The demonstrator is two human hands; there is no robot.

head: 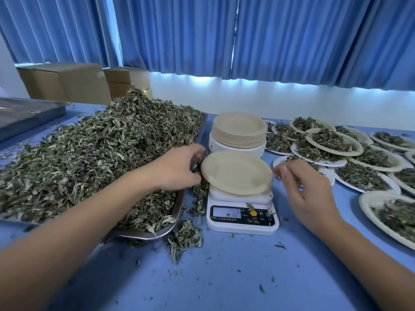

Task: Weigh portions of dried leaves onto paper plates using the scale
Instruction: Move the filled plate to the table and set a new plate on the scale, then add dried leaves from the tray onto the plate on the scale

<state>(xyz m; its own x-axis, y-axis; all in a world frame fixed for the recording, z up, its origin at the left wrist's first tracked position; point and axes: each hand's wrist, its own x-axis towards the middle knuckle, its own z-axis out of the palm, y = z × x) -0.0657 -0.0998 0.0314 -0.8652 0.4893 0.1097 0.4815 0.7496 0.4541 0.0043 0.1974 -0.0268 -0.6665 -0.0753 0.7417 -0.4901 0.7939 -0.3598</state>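
My left grip (177, 167) curls round a clump of dried leaves (198, 163) at the near edge of the heap of dried leaves (101, 149), which fills the metal tray (143, 235) beneath and beyond that grip. Just to its right, almost touching the fingers, an empty paper plate (237, 172) sits on the scale (242, 218); the plate tilts slightly toward me. The scale's display, below the plate, appears to read 12, though the digits are faint. My right grip (303, 189) hovers at the plate's opposite rim, fingers loosely curled and holding nothing; motion blur hides whether the fingertips touch the rim. Beyond both grips stands a stack of plates (238, 131). Right of my right grip, filled plates (332, 140) overlap across the blue bench (224, 277). Loose leaf fragments lie on the bench between my forearms.
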